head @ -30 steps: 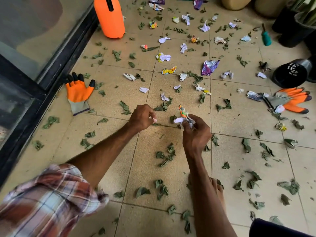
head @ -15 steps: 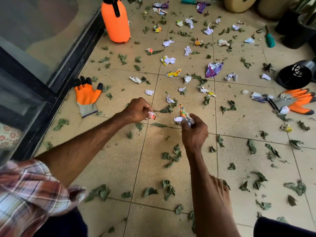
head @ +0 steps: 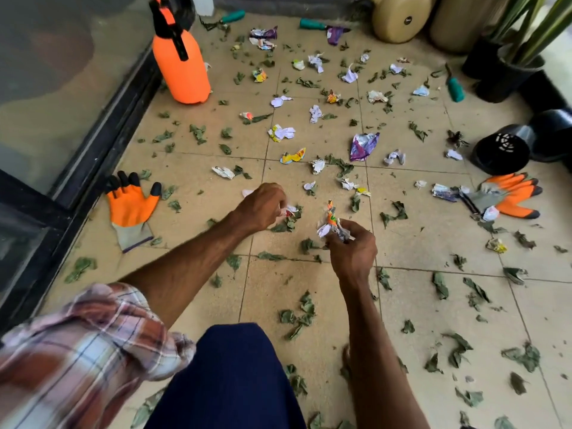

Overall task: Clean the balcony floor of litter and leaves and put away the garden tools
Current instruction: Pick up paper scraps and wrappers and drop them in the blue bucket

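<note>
Wrappers (head: pixel 330 224), crumpled and colourful, are clamped in the grip of the right hand (head: pixel 353 252), just above the beige tiled floor (head: pixel 418 230). A small white-and-red paper scrap (head: pixel 291 209) is pinched by the left hand (head: pixel 263 205), low over green leaves (head: pixel 286 222). Loads more litter (head: pixel 363 146) is scattered ahead, tbh.

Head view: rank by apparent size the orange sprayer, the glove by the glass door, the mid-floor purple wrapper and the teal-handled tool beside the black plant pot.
1. orange sprayer
2. glove
3. purple wrapper and teal-handled tool: look alike, and the tool lies farther away, so unranked.
</note>
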